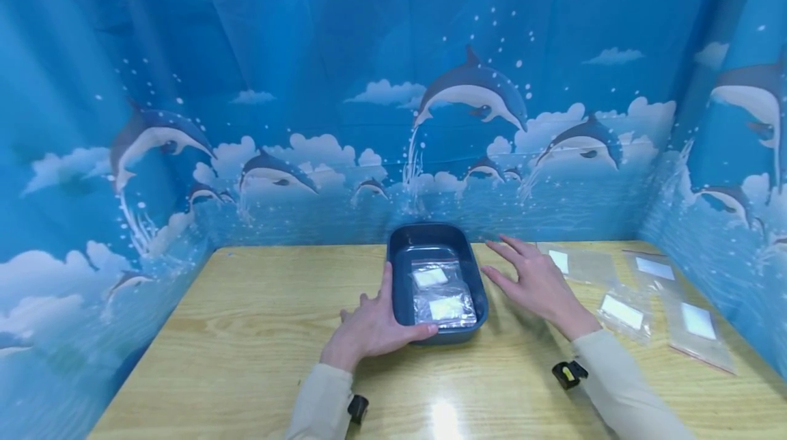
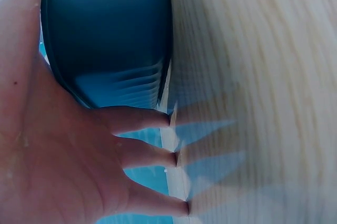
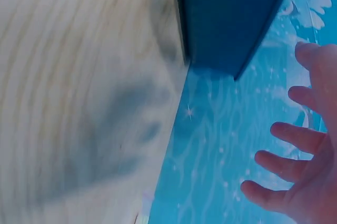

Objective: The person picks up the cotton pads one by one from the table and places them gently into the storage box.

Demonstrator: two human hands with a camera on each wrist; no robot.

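Note:
A dark blue plastic bin (image 1: 402,242) stands on the table near its far edge. Inside lie clear zip bags (image 1: 444,307) with white labels, one overlapping another. My left hand (image 1: 371,324) is at the bin's near left corner, its thumb along the near rim and its index finger beside the left wall. In the left wrist view, the other fingers (image 2: 150,153) stretch out straight, tips down at the tabletop. To the right of the bin, my right hand (image 1: 537,279) hovers apart from it with spread fingers and nothing in them; the right wrist view shows the same spread fingers (image 3: 295,137).
Several flat clear zip bags with white labels lie on the right of the wooden table (image 1: 258,331), among them a near one (image 1: 697,320) and a middle one (image 1: 622,311). A blue dolphin-print curtain (image 1: 344,50) hangs behind the table and along both sides.

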